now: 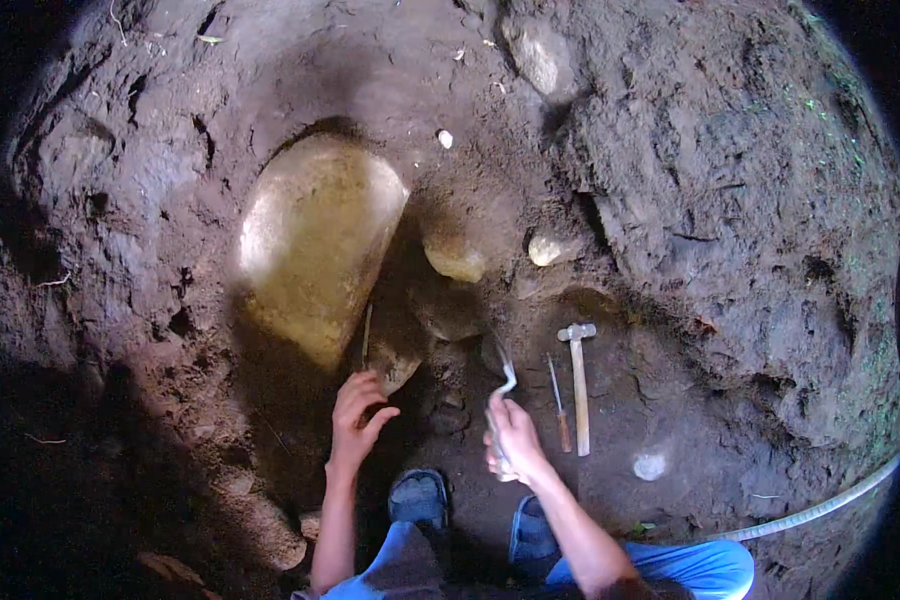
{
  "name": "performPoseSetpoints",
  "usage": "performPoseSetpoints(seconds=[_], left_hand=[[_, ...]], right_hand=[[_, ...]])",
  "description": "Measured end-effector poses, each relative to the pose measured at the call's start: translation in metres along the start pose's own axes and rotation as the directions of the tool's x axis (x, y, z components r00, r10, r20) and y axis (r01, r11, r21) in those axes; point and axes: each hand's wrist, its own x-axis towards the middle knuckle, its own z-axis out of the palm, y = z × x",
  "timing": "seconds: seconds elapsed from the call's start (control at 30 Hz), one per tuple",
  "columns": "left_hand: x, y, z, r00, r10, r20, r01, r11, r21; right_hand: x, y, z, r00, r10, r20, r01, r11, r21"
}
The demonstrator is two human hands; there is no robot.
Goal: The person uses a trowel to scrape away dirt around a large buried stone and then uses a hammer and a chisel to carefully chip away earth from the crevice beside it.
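Observation:
My right hand (514, 439) grips a trowel (507, 382) by its handle. The trowel's bent pale neck points away from me, and its blade is blurred against the dark soil. My left hand (356, 412) is over the pit beside a partly buried stone (401, 369), its thumb spread from curled fingers. A thin stick-like piece (367, 334) stands just beyond those fingers; whether they touch it I cannot tell. Farther off rises a large yellowish boulder (315, 240) with a straight right edge, set in the earth. A smaller rounded stone (456, 259) protrudes to its right.
To the right of the trowel lie a screwdriver-like tool (560, 409) and a ball-peen hammer (580, 390). A pale stone (650, 466) sits nearer me. Rough earth walls (720, 187) rise around, and a pale ribbed hose (825, 510) curves at lower right. My sandalled feet (418, 499) are below.

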Motion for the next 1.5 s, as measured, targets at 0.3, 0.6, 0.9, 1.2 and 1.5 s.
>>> performPoseSetpoints(seconds=[0.3, 0.6, 0.9, 1.2, 1.5], left_hand=[[-0.005, 0.012, -0.01, 1.0, -0.01, -0.015, 0.011, 0.999, 0.044], [0.03, 0.076, 0.071, 0.992, -0.004, 0.129, 0.058, 0.907, -0.417], [0.08, 0.073, 0.109, 0.992, -0.103, 0.073, 0.126, 0.826, -0.549], [0.074, 0.067, 0.112, 1.0, -0.01, -0.005, 0.007, 0.906, -0.422], [0.073, 0.066, 0.114, 0.993, 0.115, 0.026, -0.097, 0.923, -0.371]], right_hand=[[-0.012, 0.032, -0.102, 0.686, -0.727, -0.031, 0.32, 0.34, -0.884], [0.024, 0.064, -0.131, 0.525, -0.708, -0.472, 0.052, 0.58, -0.813], [0.011, 0.046, -0.125, 0.545, -0.645, -0.535, 0.164, 0.708, -0.687], [-0.009, 0.055, -0.105, 0.612, -0.568, -0.55, 0.314, 0.813, -0.49], [-0.023, 0.025, -0.082, 0.634, -0.58, -0.512, 0.467, 0.814, -0.344]])
